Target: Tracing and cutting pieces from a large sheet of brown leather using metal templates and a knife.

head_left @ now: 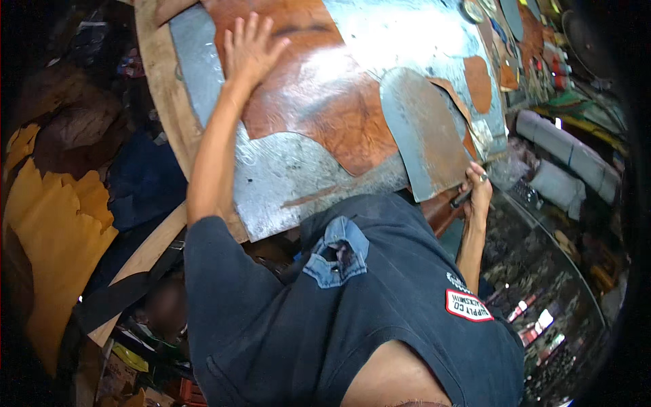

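Note:
A large piece of glossy brown leather [319,95] lies on a grey metal-topped table [271,183]. On its upper left part my left hand [251,51] rests flat, fingers spread. At the table's near right edge my right hand [477,190] is curled round a dark-handled tool [461,198]; its working end cannot be made out. That hand is beside the lower corner of a flat grey-brown template [427,136], rounded at its far end. The template overlaps the right edge of the leather.
A small brown leather scrap [478,85] lies right of the template. Round tins [472,10] stand at the far right. A wooden rim [166,88] borders the table's left side. Yellow leather [54,237] hangs at left; wrapped rolls [566,146] lie at right.

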{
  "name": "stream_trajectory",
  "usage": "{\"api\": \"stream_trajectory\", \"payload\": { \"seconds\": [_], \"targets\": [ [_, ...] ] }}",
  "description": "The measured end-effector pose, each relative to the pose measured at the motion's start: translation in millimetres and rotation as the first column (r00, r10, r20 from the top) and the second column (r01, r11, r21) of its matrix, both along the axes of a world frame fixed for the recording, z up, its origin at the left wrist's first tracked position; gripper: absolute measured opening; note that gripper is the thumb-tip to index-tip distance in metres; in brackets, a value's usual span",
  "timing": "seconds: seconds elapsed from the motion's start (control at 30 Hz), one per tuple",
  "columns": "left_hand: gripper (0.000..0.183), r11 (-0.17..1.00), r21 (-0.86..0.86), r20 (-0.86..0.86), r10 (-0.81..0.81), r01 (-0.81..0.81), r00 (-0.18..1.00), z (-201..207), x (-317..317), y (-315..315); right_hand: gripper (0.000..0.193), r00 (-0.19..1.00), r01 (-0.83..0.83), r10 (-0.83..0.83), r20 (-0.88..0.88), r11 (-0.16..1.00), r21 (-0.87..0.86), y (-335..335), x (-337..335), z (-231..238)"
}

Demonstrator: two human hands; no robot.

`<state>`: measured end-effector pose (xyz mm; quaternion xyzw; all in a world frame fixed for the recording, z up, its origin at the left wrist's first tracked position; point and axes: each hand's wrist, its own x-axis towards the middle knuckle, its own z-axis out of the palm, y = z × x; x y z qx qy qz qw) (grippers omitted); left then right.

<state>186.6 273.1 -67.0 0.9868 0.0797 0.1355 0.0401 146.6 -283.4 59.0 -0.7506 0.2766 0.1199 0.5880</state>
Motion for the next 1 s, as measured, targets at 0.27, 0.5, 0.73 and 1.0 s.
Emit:
{"api": "stream_trajectory", "payload": {
  "seconds": [0.27,0.5,0.73,1.0],
  "targets": [
    [0.077,0.999,-0.042,-0.141,-0.04,0.035,0.989,7,-11,-108,0.017,0.886,-0.149,0.249,0.392,0.951,-0.269,-13,42,62],
    [0.074,0.857,-0.325,-0.201,-0.475,0.399,0.857,58,-116,-261,0.012,0.417,-0.411,0.823,0.387,0.55,-0.727,61,99,188],
    [0.032,0.186,-0.961,0.062,-0.579,0.206,0.813,79,-158,-243,0.015,-0.332,-0.393,0.942,0.042,-0.098,-0.914,247,118,209],
    [0.025,0.373,-0.919,0.098,-0.091,0.125,0.991,95,-172,-179,0.035,-0.101,-0.446,0.961,0.259,0.189,-0.875,272,78,40]
  ]
}}
